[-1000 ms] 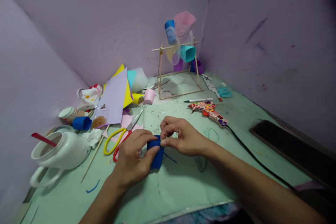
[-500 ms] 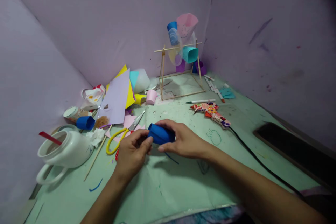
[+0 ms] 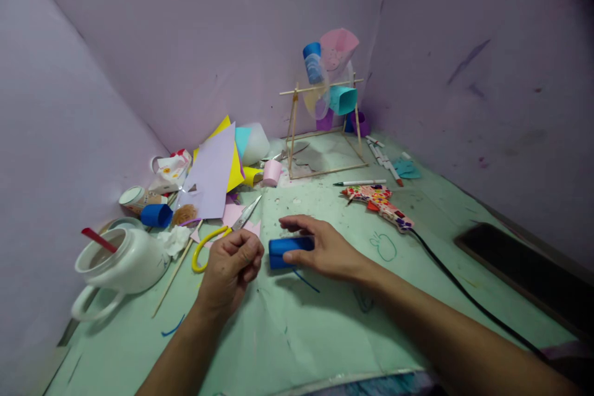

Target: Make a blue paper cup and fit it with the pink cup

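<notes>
**Blue paper tube, rolled and held**

Blue tube (image 3: 291, 252) is already rolled into a cylinder; nothing fixes it to anything yet. Your right hand (image 3: 325, 250) pinches it just above the green mat (image 3: 325, 334), long axis sideways, open end facing left. Your left hand (image 3: 232, 269) is loosely curled beside it, holding nothing visible.

Bare green counter (image 3: 297, 334) lies open in front of both hands; to the left the yellow scissors (image 3: 218, 236), a wooden stick (image 3: 174, 273) and the white jug (image 3: 118, 266) crowd the way; to the right the glue gun (image 3: 380, 201) and its black cable (image 3: 464, 294) cross the surface; the stick-frame wheel (image 3: 325, 117) blocks the back corner.
</notes>
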A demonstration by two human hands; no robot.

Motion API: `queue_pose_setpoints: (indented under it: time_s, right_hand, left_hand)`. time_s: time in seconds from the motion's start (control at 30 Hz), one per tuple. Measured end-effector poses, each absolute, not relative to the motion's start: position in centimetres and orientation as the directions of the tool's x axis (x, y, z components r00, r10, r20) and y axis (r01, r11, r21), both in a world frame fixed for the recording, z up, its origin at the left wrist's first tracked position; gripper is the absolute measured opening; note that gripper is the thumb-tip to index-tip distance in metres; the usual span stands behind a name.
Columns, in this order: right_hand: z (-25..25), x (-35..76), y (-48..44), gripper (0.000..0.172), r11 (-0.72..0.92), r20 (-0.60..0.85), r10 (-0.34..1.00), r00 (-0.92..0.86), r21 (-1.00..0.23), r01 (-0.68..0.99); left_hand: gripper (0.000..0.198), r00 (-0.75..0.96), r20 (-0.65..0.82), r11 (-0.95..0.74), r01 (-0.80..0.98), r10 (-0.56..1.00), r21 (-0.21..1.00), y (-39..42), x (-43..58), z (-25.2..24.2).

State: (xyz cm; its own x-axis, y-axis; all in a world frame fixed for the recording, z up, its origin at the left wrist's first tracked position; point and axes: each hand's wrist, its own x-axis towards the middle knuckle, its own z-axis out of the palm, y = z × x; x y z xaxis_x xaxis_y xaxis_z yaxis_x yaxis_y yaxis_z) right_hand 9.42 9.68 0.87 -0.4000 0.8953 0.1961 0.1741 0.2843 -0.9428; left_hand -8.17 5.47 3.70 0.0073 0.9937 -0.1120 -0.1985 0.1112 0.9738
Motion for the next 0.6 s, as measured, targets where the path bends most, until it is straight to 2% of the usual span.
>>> queue_pose_setpoints:
  time_s: [0.07,0.17,0.27,0.43,0.6]
  right_hand:
    - [1.3,9.2,9.2,0.035,0.416,0.353,0.881,-0.315,-0.895,0.162]
    - [1.8,9.0,8.5,0.007,0.554,0.519,0.813,-0.265,-0.829,0.075]
    - [1.9,8.8,8.2,0.008,0.625,0.588,0.764,-0.266,-0.776,0.082]
    - [1.6,8.9,7.7,0.008,0.743,0.679,0.669,-0.302,-0.602,0.293]
    - [2.1,8.5,7.0,0.009,0.774,0.671,0.632,-0.387,-0.530,0.346]
  left_hand:
    - [0.039,0.081,-0.195,0.207,-0.185,0.978,0.961,5.6,-7.8,3.3]
    - [0.043,0.127,-0.272,0.289,-0.147,0.954,0.946,5.7,-7.1,2.9]
    - [0.046,0.140,-0.315,0.332,-0.123,0.939,0.935,5.7,-6.7,2.7]
    - [0.046,0.126,-0.339,0.356,-0.150,0.932,0.922,5.7,-6.3,2.7]
    - [0.043,0.293,-0.409,0.477,-0.218,0.864,0.851,5.4,-6.2,2.5]
